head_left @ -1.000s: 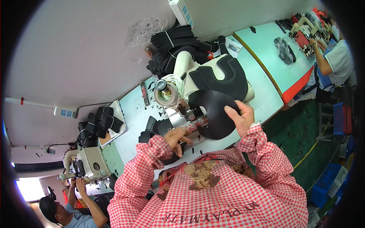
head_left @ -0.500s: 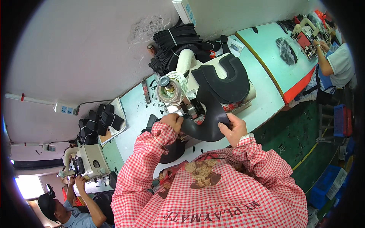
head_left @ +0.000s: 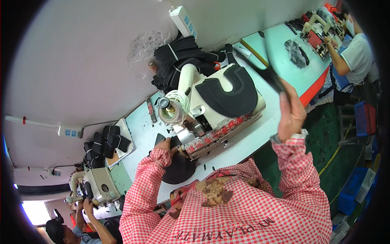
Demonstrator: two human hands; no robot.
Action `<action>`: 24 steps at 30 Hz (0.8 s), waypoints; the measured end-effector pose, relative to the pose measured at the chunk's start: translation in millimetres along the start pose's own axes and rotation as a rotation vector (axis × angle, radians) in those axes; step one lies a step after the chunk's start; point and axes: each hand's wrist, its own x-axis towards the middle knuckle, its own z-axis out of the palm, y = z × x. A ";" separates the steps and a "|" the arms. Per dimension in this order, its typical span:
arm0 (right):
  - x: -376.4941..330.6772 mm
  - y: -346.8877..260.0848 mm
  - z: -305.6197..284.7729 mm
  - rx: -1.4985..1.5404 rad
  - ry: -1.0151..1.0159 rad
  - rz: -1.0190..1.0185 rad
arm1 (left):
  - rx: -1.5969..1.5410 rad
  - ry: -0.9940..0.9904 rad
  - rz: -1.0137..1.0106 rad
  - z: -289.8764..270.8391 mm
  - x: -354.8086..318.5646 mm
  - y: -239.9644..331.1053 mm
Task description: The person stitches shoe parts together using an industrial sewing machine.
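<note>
My right hand (head_left: 291, 112) is raised to the right of the machine, its fingers closed on a curved black sheet piece (head_left: 273, 78). That piece shows nearly edge-on, and its far end is blurred by motion. At the left end of the cream-coloured machine (head_left: 187, 81), my left hand (head_left: 164, 145) has its finger and thumb on another curved black piece (head_left: 178, 167) lying on the table; part of the grip is hidden. On top of the machine lie flat U-shaped black pieces (head_left: 231, 99).
Bundled black pieces (head_left: 174, 57) are piled behind the machine, with smaller black bundles (head_left: 103, 142) to the left. The pale table (head_left: 239, 152) bears scraps and a narrow tool (head_left: 150, 110). Co-workers sit at machines at far right and lower left. Blue crates (head_left: 353, 189) stand on the green floor.
My right hand has lifted the curved black piece away from the machine, up and to the right. My left hand has let go of it and moved down-left to the piece on the table.
</note>
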 end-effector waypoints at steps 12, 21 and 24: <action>-57.3 74.9 45.2 -0.489 -0.447 -0.244 | -0.296 0.128 -0.169 28.0 2.5 -21.8; -66.0 84.1 60.9 -0.448 -0.432 -0.255 | -0.239 0.202 -0.064 19.8 0.9 1.7; -76.7 62.7 63.6 -0.329 -0.441 -0.215 | -0.435 0.317 0.098 14.8 -10.5 -16.2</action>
